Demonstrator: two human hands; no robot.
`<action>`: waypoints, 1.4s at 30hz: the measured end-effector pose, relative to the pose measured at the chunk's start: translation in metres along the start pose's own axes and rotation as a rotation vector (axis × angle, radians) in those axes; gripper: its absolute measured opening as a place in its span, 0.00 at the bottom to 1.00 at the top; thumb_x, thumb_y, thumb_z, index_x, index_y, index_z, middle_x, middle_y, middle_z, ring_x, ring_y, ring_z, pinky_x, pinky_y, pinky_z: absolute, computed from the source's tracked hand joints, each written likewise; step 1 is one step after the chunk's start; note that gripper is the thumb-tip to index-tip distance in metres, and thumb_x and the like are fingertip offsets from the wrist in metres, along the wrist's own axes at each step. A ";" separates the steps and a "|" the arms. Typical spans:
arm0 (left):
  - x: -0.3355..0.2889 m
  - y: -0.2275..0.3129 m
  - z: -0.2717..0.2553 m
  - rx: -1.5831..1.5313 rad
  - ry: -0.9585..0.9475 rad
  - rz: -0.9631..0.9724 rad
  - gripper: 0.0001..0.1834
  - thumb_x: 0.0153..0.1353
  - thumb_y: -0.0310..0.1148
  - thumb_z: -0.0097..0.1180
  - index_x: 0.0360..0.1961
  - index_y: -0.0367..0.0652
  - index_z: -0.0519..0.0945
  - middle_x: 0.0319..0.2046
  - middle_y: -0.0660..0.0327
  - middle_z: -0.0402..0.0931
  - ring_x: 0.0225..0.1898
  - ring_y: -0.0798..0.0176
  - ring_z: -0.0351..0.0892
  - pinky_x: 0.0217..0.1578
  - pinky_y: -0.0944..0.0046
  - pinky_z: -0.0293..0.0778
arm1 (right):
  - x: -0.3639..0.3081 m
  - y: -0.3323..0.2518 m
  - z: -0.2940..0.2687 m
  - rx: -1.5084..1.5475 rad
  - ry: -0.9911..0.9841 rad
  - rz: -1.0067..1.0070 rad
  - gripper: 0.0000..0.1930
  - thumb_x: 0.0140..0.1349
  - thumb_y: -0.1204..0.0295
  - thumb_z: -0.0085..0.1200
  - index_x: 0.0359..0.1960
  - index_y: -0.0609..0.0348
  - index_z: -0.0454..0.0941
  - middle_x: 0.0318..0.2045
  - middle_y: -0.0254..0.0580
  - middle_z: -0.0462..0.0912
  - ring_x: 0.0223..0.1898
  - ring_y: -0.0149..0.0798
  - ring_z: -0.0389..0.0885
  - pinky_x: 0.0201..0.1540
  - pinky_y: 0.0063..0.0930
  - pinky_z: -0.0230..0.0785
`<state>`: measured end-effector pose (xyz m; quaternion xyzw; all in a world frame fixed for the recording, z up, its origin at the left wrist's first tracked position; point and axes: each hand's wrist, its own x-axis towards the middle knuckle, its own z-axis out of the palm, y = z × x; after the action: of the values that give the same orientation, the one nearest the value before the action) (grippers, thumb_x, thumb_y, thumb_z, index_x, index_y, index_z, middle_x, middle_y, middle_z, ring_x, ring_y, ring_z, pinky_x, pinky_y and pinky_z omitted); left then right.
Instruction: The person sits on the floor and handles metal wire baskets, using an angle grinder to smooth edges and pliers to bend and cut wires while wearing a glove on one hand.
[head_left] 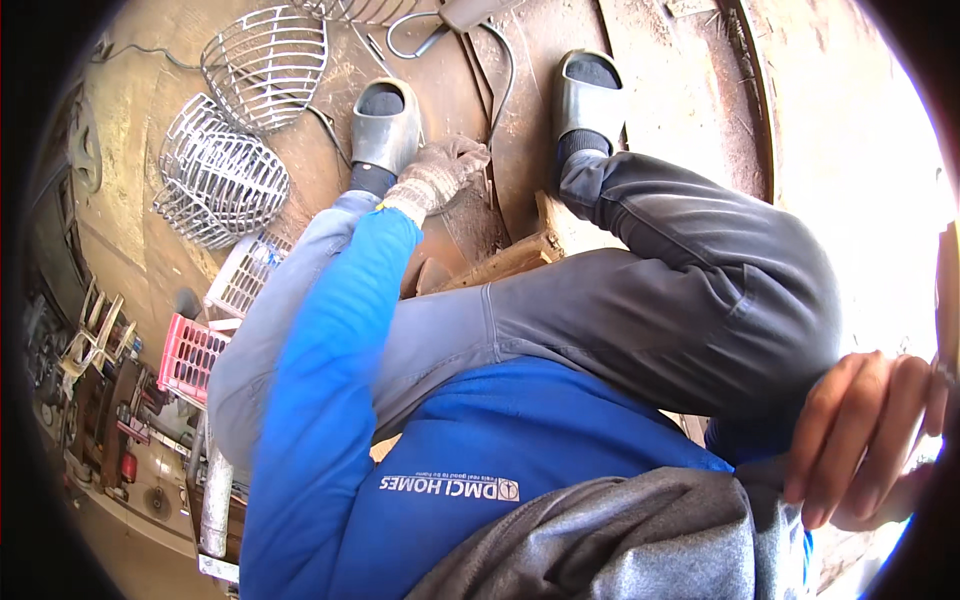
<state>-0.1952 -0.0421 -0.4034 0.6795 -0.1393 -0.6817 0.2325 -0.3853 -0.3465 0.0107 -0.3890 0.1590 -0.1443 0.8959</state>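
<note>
My left hand (437, 178), in a worn knitted glove, reaches down between my feet beside the left shoe. Its fingers are closed near a thin dark cable (510, 80) that loops down toward them; what they hold is hidden. My bare right hand (862, 438) is raised close at the right edge, with fingers bent and close together. Whatever lies within that grip I cannot make out. Below the gloved hand is a piece of wood (505, 262) with a rough edge, partly covered by my leg.
Curved metal-bar frames (265, 70) and a stack of similar ones (222, 172) lie at the far left. A white plastic crate (245, 275) and a red crate (190, 358) stand by my left knee. Tools and scrap (100, 370) clutter the left side. A grey handled object (470, 12) lies ahead.
</note>
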 end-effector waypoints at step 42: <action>0.002 0.084 0.113 0.659 0.313 -0.157 0.16 0.62 0.41 0.53 0.42 0.44 0.84 0.46 0.45 0.81 0.51 0.40 0.80 0.52 0.46 0.76 | -0.012 0.003 0.021 0.111 0.401 -0.107 0.21 0.70 0.62 0.52 0.47 0.67 0.58 0.17 0.44 0.72 0.15 0.43 0.76 0.16 0.37 0.73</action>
<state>-0.2966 -0.1292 -0.3578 0.8224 -0.2614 -0.5042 -0.0333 -0.3873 -0.3260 0.0245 -0.3104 0.3047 -0.2749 0.8575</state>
